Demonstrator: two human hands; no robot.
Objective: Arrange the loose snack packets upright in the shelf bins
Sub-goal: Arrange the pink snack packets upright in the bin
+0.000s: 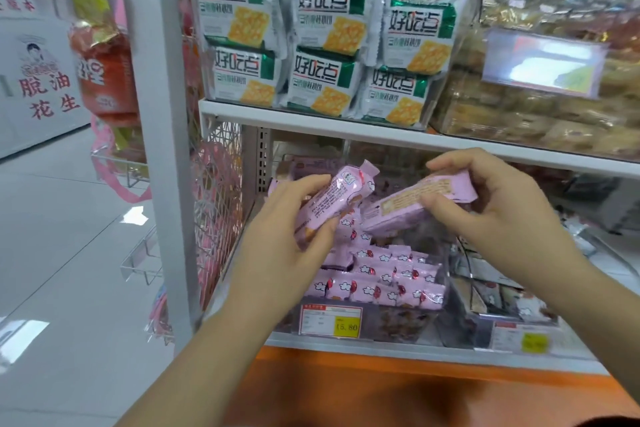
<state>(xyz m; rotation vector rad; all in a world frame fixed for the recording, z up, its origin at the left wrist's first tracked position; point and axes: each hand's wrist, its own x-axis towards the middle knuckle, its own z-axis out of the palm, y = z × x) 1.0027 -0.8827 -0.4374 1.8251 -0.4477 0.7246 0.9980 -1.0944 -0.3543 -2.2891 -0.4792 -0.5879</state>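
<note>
The left hand [294, 218] grips a pink packet [337, 196], fingers behind it and thumb across its printed back. The packet tilts up to the right, crimped end topmost. The right hand [491, 215] pinches a second packet [408, 204], fingers curled over its top edge and thumb pressed on its face. This one lies nearly flat, sloping down to the left. The two packets come near each other at their inner ends; whether they touch I cannot tell. Both are held above a clear bin [398, 324] on the lower shelf, where a pile [381, 279] of like pink packets lies, some leaning in rows, some flat. A price tag [330, 321] sits on the bin's front. Cracker packs [325, 42] stand stacked on the shelf above.
</note>
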